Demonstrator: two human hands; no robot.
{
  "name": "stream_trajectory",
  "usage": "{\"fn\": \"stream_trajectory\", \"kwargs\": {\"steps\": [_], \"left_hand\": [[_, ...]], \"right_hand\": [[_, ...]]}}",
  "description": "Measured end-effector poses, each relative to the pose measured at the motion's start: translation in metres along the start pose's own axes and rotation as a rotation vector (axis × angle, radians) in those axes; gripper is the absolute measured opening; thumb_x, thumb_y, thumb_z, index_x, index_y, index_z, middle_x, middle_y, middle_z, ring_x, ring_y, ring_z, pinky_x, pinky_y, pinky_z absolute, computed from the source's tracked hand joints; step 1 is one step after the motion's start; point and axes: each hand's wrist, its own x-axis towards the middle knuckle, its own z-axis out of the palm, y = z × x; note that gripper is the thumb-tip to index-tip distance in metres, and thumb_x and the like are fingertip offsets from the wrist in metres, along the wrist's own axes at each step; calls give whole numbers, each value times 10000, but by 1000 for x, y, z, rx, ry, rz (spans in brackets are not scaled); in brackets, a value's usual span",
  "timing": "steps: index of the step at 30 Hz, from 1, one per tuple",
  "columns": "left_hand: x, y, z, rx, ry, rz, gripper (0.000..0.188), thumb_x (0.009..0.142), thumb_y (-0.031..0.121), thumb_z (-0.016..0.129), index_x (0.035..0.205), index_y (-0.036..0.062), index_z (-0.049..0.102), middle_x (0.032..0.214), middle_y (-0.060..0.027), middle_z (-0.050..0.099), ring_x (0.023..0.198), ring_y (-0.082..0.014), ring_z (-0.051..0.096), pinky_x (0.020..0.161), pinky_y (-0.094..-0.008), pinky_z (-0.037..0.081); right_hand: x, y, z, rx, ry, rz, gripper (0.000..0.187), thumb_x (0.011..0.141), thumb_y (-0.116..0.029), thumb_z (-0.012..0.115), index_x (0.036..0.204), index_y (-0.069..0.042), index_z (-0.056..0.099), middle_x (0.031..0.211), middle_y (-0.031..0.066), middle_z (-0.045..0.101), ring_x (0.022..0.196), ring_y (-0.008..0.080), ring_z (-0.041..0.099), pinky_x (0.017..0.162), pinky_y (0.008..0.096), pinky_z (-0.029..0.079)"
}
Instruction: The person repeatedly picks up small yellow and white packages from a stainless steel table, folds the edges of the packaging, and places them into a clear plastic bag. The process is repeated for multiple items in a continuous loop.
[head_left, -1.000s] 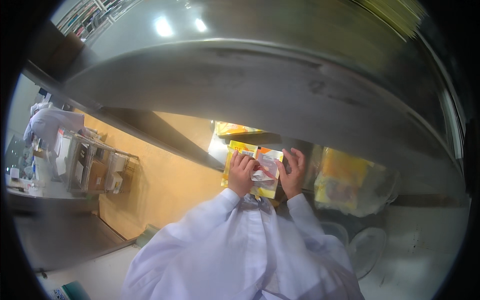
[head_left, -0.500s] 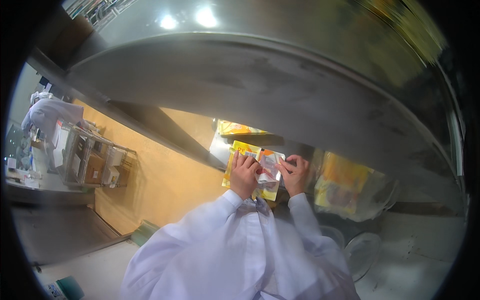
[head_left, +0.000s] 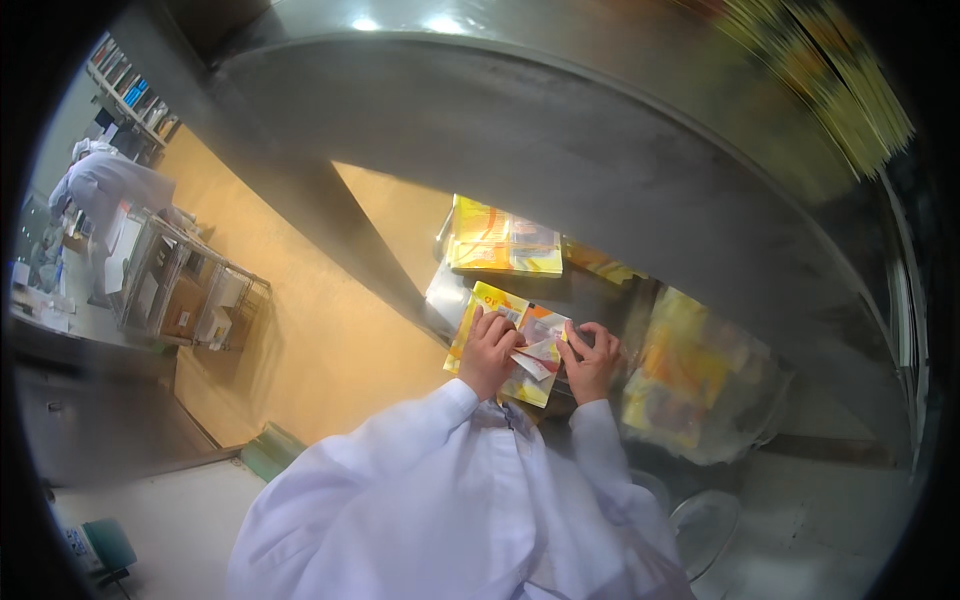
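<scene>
A flat yellow pouch (head_left: 485, 297) with orange and clear-looking patches lies in front of my chest. Across its lower right part is a thin white slip (head_left: 537, 364) with red marks, partly lifted and folded. My left hand (head_left: 489, 352) rests over the pouch's left half, fingers curled, its thumb at the slip's left end. At the right edge my right hand (head_left: 592, 360) is closed, thumb and forefinger pinching the pouch's border by the slip. The fingers hide part of both edges.
Beyond lies a stack of yellow pouches (head_left: 505, 240); to the right, a clear bag of yellow packages (head_left: 680, 370). A grey metal shelf (head_left: 500, 130) crosses above my hands. At left stand a wire cart (head_left: 190, 290) with boxes and a person in white (head_left: 110, 190).
The view has shifted, and more of the far pouch stack shows. The white slip now sticks up more in a folded point. Both hands stay at the pouch.
</scene>
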Motion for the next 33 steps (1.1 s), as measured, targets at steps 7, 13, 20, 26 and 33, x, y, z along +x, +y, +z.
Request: {"fn": "stream_trajectory", "kwargs": {"steps": [7,13,20,26,33], "left_hand": [[0,-1,2,-18,42,3,150,677,42,651,786,96,563,1089,-56,564,1159,-273,498,1080,-532,284],[6,8,-9,59,4,10,147,732,47,615,860,94,562,1184,-68,556,1274,-286,444,1089,-524,276],[-5,-7,6,8,-29,32,174,747,43,605,914,77,575,1182,-85,554,1332,-293,396,1079,-525,302],[13,8,-15,76,-11,81,219,719,39,630,925,94,581,1128,-89,568,1323,-277,410,1073,-517,318],[0,-4,5,-29,2,-13,223,702,58,664,900,78,566,1133,-92,565,1337,-273,396,1077,-515,315]], "right_hand": [[3,5,5,200,-29,102,193,714,-232,783,902,-195,764,951,-14,547,948,224,459,820,353,397],[-7,-23,-23,473,-121,-251,261,773,-164,735,1028,-108,725,957,10,534,941,235,455,852,348,366],[4,2,3,55,7,-47,175,773,-220,741,944,-184,752,984,-11,534,949,231,466,846,372,379],[-1,-13,-17,297,-61,-207,146,762,-199,746,904,-164,753,979,3,542,957,240,460,864,371,357],[-3,5,9,153,-3,45,172,783,-217,724,951,-207,761,1047,-21,525,1010,219,423,896,371,330]]}}
